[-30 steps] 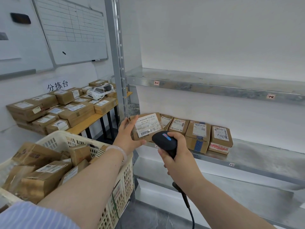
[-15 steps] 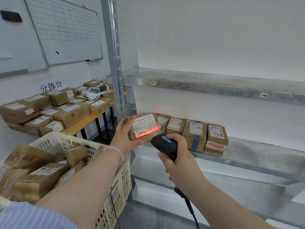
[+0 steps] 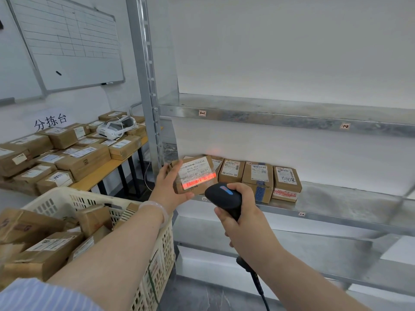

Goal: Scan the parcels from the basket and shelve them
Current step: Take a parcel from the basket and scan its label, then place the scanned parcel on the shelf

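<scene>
The parcel (image 3: 195,173), a small brown cardboard box with a white label, is held in the air in front of the middle shelf (image 3: 336,199), its label facing me. A red scan line lies across the barcode in the lower part of the label. The left hand (image 3: 167,187) grasps the box from its left side, thumb under the bottom edge and fingers up the left edge and behind. The right hand (image 3: 244,218) is clenched round the black scanner (image 3: 222,198), whose head sits just beside the parcel's lower right corner and points up at the label; its cable trails downward. I judge the step in hand to be the scan itself. To do it well, I would hold the box steady and square to the scanner, so the red line spans the whole barcode. I would keep the thumb clear of the code and tilt the box slightly if the shiny tape over the label throws glare. I would move on only once the read is confirmed. Behind the box, a row of shelved parcels (image 3: 258,176) stands on the middle shelf, running right from the metal post (image 3: 146,86). The held box hides the row's left end, so I cannot tell how much room is there. At lower left a cream plastic basket (image 3: 67,196) holds more parcels. Beyond it, a table (image 3: 105,173) is stacked with boxes under a whiteboard (image 3: 67,41).
</scene>
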{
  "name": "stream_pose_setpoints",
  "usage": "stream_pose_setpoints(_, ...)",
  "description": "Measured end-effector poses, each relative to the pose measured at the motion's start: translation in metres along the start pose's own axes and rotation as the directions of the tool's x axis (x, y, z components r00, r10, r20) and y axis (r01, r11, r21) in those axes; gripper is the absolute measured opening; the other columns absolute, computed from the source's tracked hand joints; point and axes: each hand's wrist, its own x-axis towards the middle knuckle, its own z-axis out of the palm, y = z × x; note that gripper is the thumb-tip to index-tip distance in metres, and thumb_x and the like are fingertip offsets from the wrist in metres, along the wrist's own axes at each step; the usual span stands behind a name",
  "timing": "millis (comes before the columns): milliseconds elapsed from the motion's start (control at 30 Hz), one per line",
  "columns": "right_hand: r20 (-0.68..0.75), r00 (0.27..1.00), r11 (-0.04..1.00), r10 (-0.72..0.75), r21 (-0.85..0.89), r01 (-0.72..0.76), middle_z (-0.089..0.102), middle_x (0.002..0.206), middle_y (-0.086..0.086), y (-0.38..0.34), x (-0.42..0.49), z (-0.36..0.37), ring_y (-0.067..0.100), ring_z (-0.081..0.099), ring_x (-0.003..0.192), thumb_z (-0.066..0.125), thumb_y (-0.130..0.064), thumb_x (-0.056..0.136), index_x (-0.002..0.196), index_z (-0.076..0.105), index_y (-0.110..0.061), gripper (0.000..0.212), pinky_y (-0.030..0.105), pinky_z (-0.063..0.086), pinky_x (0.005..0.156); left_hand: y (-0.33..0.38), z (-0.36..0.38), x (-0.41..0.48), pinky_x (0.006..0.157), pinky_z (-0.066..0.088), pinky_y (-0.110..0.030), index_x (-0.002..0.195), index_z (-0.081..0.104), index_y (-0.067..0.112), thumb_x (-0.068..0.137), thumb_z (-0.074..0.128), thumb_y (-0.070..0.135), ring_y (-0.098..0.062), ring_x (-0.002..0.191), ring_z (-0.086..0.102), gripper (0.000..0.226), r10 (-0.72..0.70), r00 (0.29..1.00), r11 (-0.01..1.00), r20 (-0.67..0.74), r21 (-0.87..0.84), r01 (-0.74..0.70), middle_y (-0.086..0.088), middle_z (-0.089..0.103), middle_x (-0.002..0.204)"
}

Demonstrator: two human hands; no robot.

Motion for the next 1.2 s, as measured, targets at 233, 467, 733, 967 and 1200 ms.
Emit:
stream_pose_setpoints(233, -0.097, 0.995, 1.000, 0.024, 0.015, -0.022, 0.061, 0.102, -0.020, 0.016, -0.003, 0.004, 0.007, 0.065, 0.084, 0.069, -0.034, 0.090, 0.110, 0.031, -0.071, 0.056, 0.021, 0.052, 0.066, -0.005, 0.017, 0.010, 0.120, 0.018, -0.041, 0.152, 0.017, 0.050, 0.077, 0.085, 0.025, -0.021, 0.150, 0.010, 0.104, 0.021, 0.999, 0.994, 0.026, -0.109, -0.019, 0.008, -0.003, 0.164)
stream_pose_setpoints(467, -0.278, 0.956, 0.995, 0.088, 0.073, -0.070, 0.059, 0.108, -0.030, 0.057, -0.008, -0.012, 0.003, 0.064, 0.085, 0.072, -0.027, 0.089, 0.119, 0.038, -0.065, 0.060, 0.017, 0.052, 0.068, 0.021, 0.075, 0.016, 0.119, 0.023, -0.039, 0.154, 0.021, 0.040, 0.076, 0.085, 0.029, -0.022, 0.148, 0.018, 0.101, 0.030, 0.995, 0.969, 0.093, -0.248, -0.006, 0.006, 0.003, 0.161)
stream_pose_setpoints(733, -0.450, 0.873, 0.981, 0.190, 0.120, -0.152, 0.062, 0.115, -0.015, 0.124, -0.005, -0.080, 0.015, 0.066, 0.083, 0.070, -0.027, 0.089, 0.122, 0.038, -0.063, 0.059, 0.032, 0.055, 0.066, 0.094, 0.187, 0.022, 0.094, 0.039, -0.019, 0.151, 0.027, 0.045, 0.071, 0.088, 0.030, -0.022, 0.137, 0.036, 0.101, -0.009, 0.983, 0.906, 0.186, -0.414, 0.087, 0.008, 0.020, 0.151)
stream_pose_setpoints(967, -0.452, 0.856, 0.968, 0.251, 0.144, -0.207, 0.058, 0.107, -0.038, 0.203, 0.022, -0.189, 0.014, 0.068, 0.083, 0.069, -0.029, 0.090, 0.122, 0.039, -0.062, 0.055, 0.031, 0.056, 0.065, 0.176, 0.303, 0.046, 0.113, 0.037, -0.041, 0.154, 0.014, 0.045, 0.070, 0.089, 0.030, -0.026, 0.137, 0.039, 0.114, -0.118, 0.964, 0.864, 0.237, -0.455, 0.217, -0.001, 0.023, 0.151)
stream_pose_setpoints(1200, -0.368, 0.884, 0.957, 0.289, 0.130, -0.259, 0.057, 0.109, -0.041, 0.285, 0.043, -0.289, 0.004, 0.065, 0.086, 0.069, -0.025, 0.090, 0.123, 0.040, -0.059, 0.055, 0.035, 0.060, 0.064, 0.232, 0.408, 0.060, 0.107, 0.040, -0.038, 0.155, 0.014, 0.041, 0.075, 0.085, 0.034, -0.027, 0.136, 0.037, 0.107, -0.300, 0.933, 0.843, 0.201, -0.401, 0.358, -0.001, 0.020, 0.152)
